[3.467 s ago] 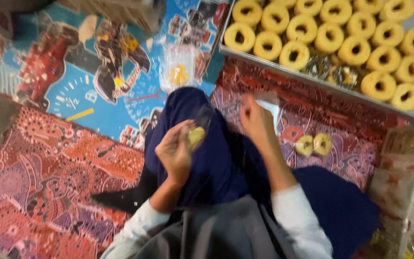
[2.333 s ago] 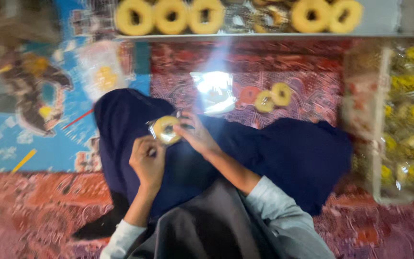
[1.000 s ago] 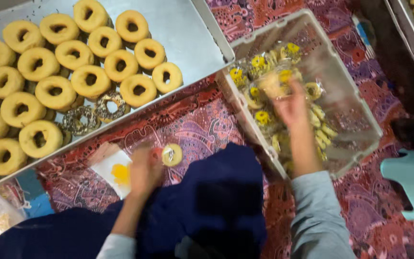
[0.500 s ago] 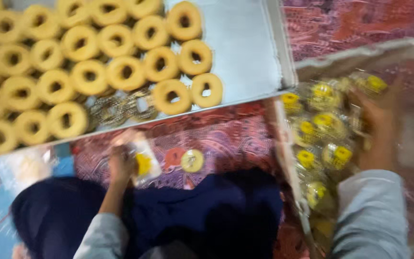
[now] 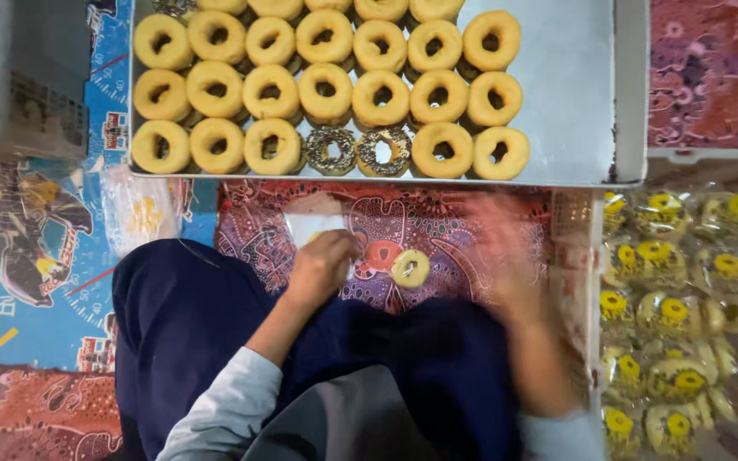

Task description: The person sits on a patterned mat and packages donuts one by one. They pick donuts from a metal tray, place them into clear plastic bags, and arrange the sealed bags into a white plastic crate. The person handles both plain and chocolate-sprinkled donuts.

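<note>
A big metal tray (image 5: 574, 94) lies at the top, and I use it as the landmark. It is full of ring donuts (image 5: 326, 85) in three rows, most of them yellow, two with dark sprinkles in the row nearest the person. The right part of the tray is bare.

Below the tray lies a red patterned mat (image 5: 437, 222), and to the left of this a blue picture mat (image 5: 36, 282). Below the right corner of the tray stands a clear bin (image 5: 685, 316) with wrapped donuts in it.

The person sits below the tray, legs in dark blue cloth (image 5: 198, 324). The left hand (image 5: 322, 269) is just below the sprinkled donuts; its fingers are closed on a clear plastic bag (image 5: 313, 226) lying on the red mat. One loose donut (image 5: 410, 268) lies on the mat just beside this hand, to its right, not touching it.

The right hand (image 5: 506, 256) is blurred, below the tray between the loose donut and the bin. I cannot tell whether its fingers are open or closed.
</note>
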